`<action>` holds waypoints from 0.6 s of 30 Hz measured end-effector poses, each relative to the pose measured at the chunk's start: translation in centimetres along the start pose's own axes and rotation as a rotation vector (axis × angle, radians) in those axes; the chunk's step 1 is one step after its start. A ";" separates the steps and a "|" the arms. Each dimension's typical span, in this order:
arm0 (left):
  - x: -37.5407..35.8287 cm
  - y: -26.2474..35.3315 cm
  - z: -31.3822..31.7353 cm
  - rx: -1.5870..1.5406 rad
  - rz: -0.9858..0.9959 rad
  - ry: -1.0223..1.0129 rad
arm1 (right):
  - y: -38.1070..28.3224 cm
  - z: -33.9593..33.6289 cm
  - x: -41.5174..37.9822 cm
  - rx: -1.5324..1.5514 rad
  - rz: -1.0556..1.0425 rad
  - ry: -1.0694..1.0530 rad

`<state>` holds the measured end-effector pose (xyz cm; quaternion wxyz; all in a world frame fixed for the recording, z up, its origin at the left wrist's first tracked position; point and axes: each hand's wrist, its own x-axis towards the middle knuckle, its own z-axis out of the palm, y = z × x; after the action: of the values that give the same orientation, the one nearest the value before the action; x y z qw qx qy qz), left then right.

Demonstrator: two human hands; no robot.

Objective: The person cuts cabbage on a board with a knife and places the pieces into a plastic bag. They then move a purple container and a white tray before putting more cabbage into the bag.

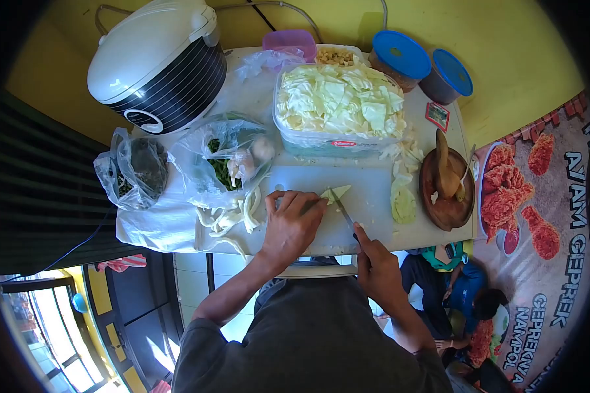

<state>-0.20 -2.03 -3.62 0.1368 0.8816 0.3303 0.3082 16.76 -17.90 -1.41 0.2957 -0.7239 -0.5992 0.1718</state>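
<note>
My right hand [378, 270] is wrapped round the handle of a knife [345, 212]. Its blade lies across a pale green cabbage piece [334, 194] on the white cutting board [301, 175]. At the other end of that piece, my left hand [295, 219] has its fingers curled and pressed down, partly hiding it. Just beyond the board stands a plastic tub [321, 145] heaped with cut cabbage [341, 98]. A few loose cabbage leaves [403, 202] lie by the board's right edge, and pale trimmings [226, 219] lie to the left of my left hand.
A rice cooker [160, 72] stands at the back left, with plastic bags of vegetables [226, 160] before it. On the right is a stone mortar [432, 209] with a pestle [442, 164]. Blue-lidded containers [402, 56] stand behind. Another person [469, 288] sits low at the right.
</note>
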 end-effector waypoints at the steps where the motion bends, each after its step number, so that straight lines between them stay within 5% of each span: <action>1: -0.1 -0.2 -0.1 0.000 0.009 -0.015 | 0.0 0.0 0.0 -0.040 0.004 -0.001; 18: -0.1 -0.9 -0.5 -0.047 0.032 -0.028 | -1.1 -0.7 -0.1 -0.106 -0.021 -0.094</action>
<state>-1.01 -1.43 -3.72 0.1570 0.8875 0.3069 0.3056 16.35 -18.03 -0.21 0.2302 -0.7234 -0.6282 0.1707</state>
